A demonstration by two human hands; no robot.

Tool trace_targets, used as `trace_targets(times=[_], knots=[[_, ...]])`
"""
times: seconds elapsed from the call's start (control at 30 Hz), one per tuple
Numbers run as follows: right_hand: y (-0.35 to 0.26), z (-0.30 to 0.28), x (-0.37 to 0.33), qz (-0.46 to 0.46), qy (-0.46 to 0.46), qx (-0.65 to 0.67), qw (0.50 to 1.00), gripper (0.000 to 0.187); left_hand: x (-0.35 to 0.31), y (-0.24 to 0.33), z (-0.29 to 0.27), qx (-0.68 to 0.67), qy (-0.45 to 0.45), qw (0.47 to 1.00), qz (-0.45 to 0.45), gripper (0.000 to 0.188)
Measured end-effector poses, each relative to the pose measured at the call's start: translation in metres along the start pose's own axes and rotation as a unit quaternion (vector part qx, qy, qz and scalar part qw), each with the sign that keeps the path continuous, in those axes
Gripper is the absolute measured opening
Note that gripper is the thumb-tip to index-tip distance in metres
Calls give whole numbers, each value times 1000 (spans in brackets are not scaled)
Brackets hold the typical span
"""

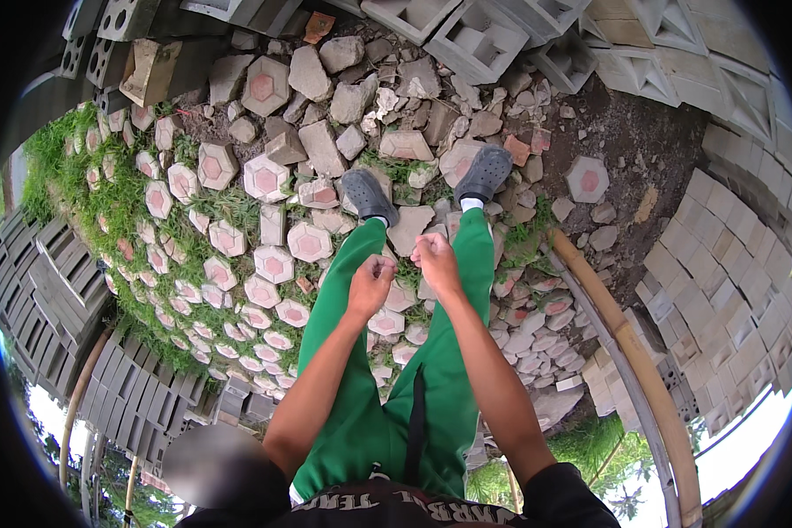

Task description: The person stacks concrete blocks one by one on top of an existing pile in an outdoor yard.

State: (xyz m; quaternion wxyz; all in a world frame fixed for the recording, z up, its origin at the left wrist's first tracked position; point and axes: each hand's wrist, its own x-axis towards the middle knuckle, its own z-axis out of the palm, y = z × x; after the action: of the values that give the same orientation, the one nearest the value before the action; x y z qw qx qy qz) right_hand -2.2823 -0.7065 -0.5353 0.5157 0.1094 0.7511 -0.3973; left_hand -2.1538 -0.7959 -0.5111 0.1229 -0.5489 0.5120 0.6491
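Observation:
In front of my thighs, my left hand (pixel 374 280) is loosely closed, fingers curled in toward the middle. Close beside it and a little farther out, my right hand (pixel 434 260) is curled shut too. A small gap separates the hands, and no object shows in either. Below them are my green trousers (pixel 440 387) and my grey clogs (pixel 484 173), which stand apart on broken stones and pavers. Nearest the feet lie a hexagonal paver with a reddish centre (pixel 406 145) and a grey slab (pixel 410 231).
Many hexagonal pavers (pixel 267 179) lie in grass at left. Rubble (pixel 311 75) covers the ground ahead. Hollow concrete blocks (pixel 477 40) are piled at the far side, grey blocks (pixel 722 282) at right. A bamboo pole (pixel 629 348) runs along my right; more stacks (pixel 141 396) stand left.

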Motion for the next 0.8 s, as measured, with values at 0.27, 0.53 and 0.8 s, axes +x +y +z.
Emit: trace_targets(times=[0.27, 0.53, 0.8], knots=[[-88, -69, 117, 124, -54, -5, 991, 33, 69, 7, 18, 206, 66, 974, -66, 28], [-137, -156, 339, -18, 42, -407, 912, 46, 234, 66, 70, 238, 2, 967, -86, 41], [-184, -152, 444, 76, 111, -256, 957, 66, 433, 186, 143, 59, 205, 975, 55, 96]])
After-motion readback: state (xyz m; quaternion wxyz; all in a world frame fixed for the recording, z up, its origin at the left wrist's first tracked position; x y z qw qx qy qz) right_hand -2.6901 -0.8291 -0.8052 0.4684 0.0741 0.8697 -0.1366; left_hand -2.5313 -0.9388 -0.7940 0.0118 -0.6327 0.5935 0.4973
